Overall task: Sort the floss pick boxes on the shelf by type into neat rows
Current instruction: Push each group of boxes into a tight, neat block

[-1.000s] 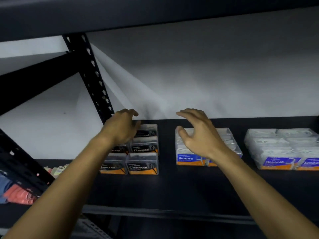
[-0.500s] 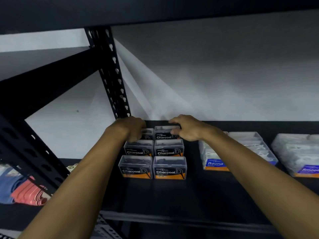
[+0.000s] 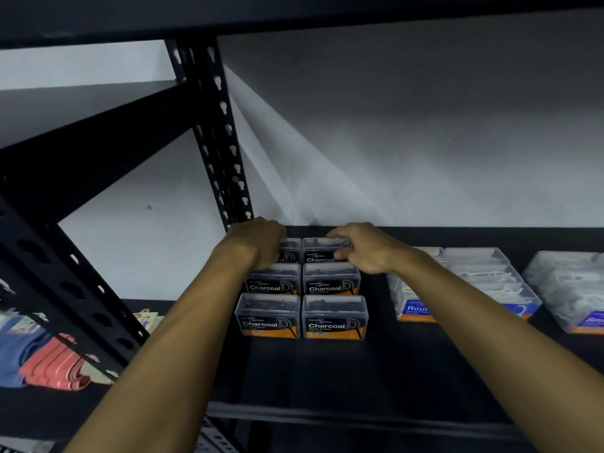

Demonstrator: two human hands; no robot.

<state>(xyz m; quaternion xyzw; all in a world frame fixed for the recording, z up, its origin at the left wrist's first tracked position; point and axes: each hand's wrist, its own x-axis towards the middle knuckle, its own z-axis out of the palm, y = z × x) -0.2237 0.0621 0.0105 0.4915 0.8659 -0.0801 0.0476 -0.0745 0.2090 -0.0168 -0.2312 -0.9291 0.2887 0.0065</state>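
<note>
Here our left hand (image 3: 258, 243) and right hand (image 3: 362, 248) each curl fingers round a back Charcoal box (image 3: 322, 253) on the shelf (image 3: 327, 380).

Six clear Charcoal boxes (image 3: 302, 289) with black-and-orange labels stand upright at frame centre, two columns by three rows, sides touching. My fingers curl over the back pair (image 3: 322, 251). At right sit clear Round boxes (image 3: 483, 282) with blue labels, and further right, at the frame edge, a third blue-labelled group (image 3: 572, 289).
</note>
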